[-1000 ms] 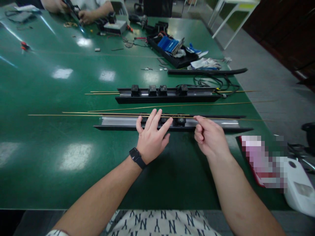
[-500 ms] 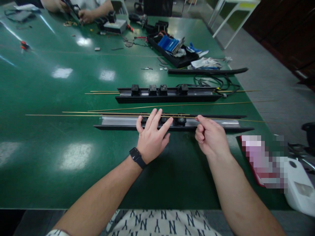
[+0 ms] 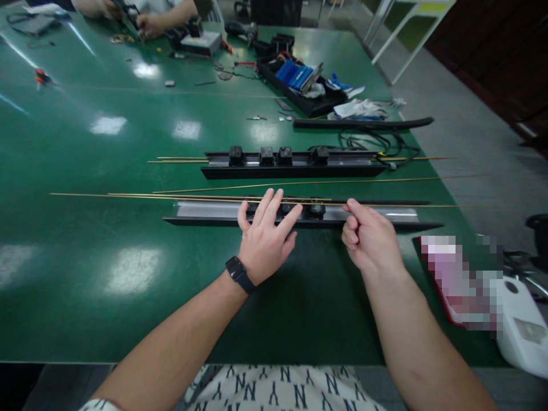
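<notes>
Over nearer channel with black blocks: our left hand splayed, right hand pinching brass-coloured rod; beyond channel, tray holding blue pack.

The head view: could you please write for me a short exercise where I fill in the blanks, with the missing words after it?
1. A thin golden rod is pinched in the person's ____.
2. Just behind the left hand, a black ____ is strapped to the wrist.
3. The farther black channel holds ____ dark blocks.
4. The colour of the table is ____.

Missing words: right hand; watch; four; green.
</notes>
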The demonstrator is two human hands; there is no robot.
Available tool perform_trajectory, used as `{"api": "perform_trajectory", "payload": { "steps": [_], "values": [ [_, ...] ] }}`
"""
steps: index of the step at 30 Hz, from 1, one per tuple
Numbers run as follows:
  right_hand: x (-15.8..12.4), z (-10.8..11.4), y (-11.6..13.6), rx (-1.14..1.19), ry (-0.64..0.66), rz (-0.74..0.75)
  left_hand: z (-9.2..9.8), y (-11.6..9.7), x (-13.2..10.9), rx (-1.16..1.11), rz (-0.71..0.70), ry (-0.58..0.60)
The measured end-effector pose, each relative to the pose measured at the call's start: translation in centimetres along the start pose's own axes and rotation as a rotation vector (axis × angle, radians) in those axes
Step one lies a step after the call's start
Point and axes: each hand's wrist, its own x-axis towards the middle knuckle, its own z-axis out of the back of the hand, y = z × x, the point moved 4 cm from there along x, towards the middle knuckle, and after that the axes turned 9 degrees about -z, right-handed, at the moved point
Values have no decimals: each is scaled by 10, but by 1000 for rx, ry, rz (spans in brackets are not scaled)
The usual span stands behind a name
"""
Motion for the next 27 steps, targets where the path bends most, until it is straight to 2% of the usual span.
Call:
{"api": "perform_trajectory", "payload": {
  "steps": [13,27],
  "values": [
    [-2,-3,0,-19,64,12,0,0,0,6,0,3],
    [-1,-2,-2,-7,35,14,0,0,0,-6,6,9]
  ]
}}
